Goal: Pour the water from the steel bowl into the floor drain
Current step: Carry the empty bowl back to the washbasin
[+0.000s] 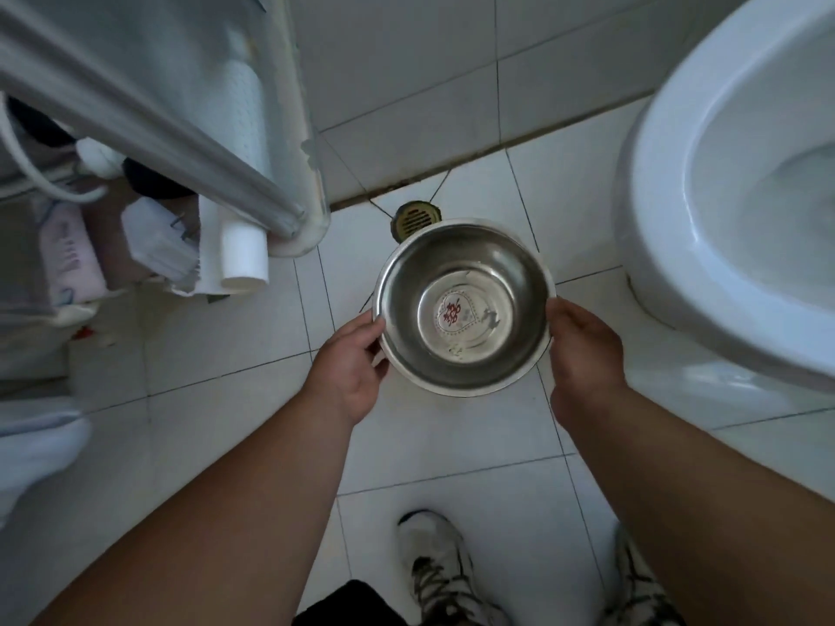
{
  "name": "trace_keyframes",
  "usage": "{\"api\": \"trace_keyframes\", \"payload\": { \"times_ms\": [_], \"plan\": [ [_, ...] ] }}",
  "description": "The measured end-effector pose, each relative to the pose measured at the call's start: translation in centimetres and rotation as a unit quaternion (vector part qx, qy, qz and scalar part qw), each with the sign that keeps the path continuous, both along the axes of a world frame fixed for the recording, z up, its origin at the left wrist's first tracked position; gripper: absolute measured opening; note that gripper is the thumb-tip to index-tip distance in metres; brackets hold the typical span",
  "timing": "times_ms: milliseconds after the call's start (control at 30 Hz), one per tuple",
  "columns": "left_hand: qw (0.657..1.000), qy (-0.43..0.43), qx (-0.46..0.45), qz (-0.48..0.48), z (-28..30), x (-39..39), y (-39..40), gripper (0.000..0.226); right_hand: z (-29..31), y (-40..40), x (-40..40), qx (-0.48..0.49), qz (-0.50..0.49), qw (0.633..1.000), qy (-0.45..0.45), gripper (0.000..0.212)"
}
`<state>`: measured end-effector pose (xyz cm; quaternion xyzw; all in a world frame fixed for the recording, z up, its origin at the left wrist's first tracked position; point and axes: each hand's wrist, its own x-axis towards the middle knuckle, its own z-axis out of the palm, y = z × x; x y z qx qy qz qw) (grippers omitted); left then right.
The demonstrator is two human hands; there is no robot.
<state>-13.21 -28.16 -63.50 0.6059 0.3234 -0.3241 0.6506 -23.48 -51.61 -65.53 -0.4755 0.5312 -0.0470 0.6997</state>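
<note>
Steel bowl [464,309] is held level above the tiled floor [226,354], gripped at its rim by 2 hands: left hand [357,363] on the left rim w/ thumb over the edge and fingers curled under, right hand [583,350] on the right rim, likewise wrapped round it. Both are closed on the bowl, not spread. A shallow pool of clear water sits in the bottom; a red heart sticker shows thru it. Nothing is spilling yet, so the pour looks not started.

Floor drain [413,219], a round brass grate, lies just beyond the bowl's far rim, near the wall joint; the far rim partly covers it in this view. Toilet [668,210] stands to the right, a white cabinet leg [311,183] and a white pipe [244,250] to the left. 2 sneakers show at the bottom edge.

To do it well, imo:
- Bring the far rim over the grate centre and lower the bowl close to it before tipping, so the stream falls short and doesn't splash the tiles.
- Tip away from the body, slowly, w/ both hands lifting the near rim evenly; a lopsided tilt would send water sideways toward the cabinet or toilet base.
- There's little water, so hold the bowl tipped till the last drips run off.
</note>
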Motion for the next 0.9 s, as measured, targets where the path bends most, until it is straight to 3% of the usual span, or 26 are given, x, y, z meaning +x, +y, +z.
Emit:
{"api": "trace_keyframes", "payload": {
  "times_ms": [167,300,667,900],
  "plan": [
    [0.999,0.035,0.001,0.028,7.3,-4.7,0.1,0.033,8.8,-0.2,-4.2,0.056,-0.035,0.997,0.030,0.013],
    [0.998,0.046,0.005,0.039,14.2,-7.6,-0.3,0.045,16.0,-1.1,-6.8,0.057,-0.029,0.997,0.035,0.006],
    [0.999,0.009,-0.015,0.037,36.3,-13.0,-4.6,0.034,40.5,-7.6,-9.9,0.022,0.027,0.999,0.031,0.012],
    [0.998,-0.050,-0.019,0.033,49.3,-13.1,-8.2,0.033,53.6,-11.1,-10.0,-0.007,0.045,0.999,0.013,0.033]
  ]
}}
